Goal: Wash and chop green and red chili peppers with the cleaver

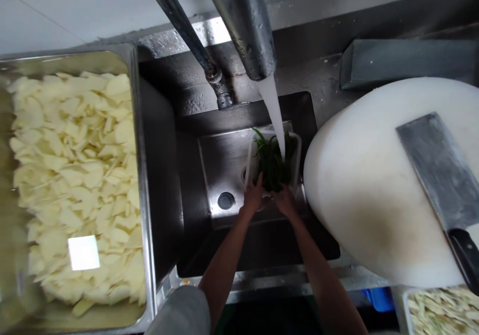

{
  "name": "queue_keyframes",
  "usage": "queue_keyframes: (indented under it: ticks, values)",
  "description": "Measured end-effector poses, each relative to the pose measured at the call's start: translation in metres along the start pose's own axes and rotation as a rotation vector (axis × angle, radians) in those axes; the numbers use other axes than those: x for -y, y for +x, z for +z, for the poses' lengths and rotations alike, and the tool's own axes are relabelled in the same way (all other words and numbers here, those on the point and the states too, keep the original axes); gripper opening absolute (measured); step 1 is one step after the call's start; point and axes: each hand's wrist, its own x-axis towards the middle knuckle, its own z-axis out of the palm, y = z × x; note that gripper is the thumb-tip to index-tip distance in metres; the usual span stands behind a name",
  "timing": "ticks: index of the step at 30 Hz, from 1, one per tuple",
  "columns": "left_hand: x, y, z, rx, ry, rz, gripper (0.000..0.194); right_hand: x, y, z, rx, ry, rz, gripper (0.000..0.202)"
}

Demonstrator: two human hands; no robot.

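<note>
In the sink (239, 160), a white plastic basket (298, 155) holds a heap of long green vegetables (273, 163) that look like green peppers. A stream of water (275, 113) pours onto them. My left hand (253, 195) is closed on the near left part of the basket's rim, its thumb reaching inward against the greens. My right hand (284, 200) is closed on the near right part, its thumb also touching the greens. The fingers under the rim are mostly hidden.
A thick spout (245, 31) and a thin pipe (179, 21) hang over the sink. Left stands a deep metal pan (144, 215) of sliced potatoes (82, 175). A cleaver (441, 165) lies on the round white chopping board (355, 175) at right. A tub (406, 305) of pale slices sits below.
</note>
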Motion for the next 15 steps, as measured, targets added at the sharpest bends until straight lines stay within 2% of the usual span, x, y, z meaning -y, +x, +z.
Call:
queue_keyframes:
  ticks: [2,5,8,11,13,15]
  values:
    - [-0.002,-0.009,0.005,-0.003,0.008,-0.035,0.095,0.007,-0.003,0.01,-0.011,-0.011,0.099,0.052]
    - [-0.007,-0.021,-0.006,-0.024,-0.036,-0.042,0.079,0.019,0.002,0.006,-0.113,-0.053,0.103,0.044]
    - [-0.01,-0.041,-0.031,-0.032,0.106,0.018,0.071,0.024,0.007,-0.01,-0.157,-0.069,-0.049,0.038]
    - [-0.009,-0.051,-0.052,0.018,0.244,0.08,0.056,0.027,0.016,-0.017,-0.185,-0.068,-0.232,0.047]
    - [-0.012,-0.038,-0.059,0.091,0.259,0.107,0.034,0.032,0.027,-0.012,-0.19,-0.092,-0.267,0.057]
    - [-0.023,-0.003,-0.062,0.148,0.216,0.101,0.017,0.037,0.041,-0.003,-0.174,-0.125,-0.226,0.065]
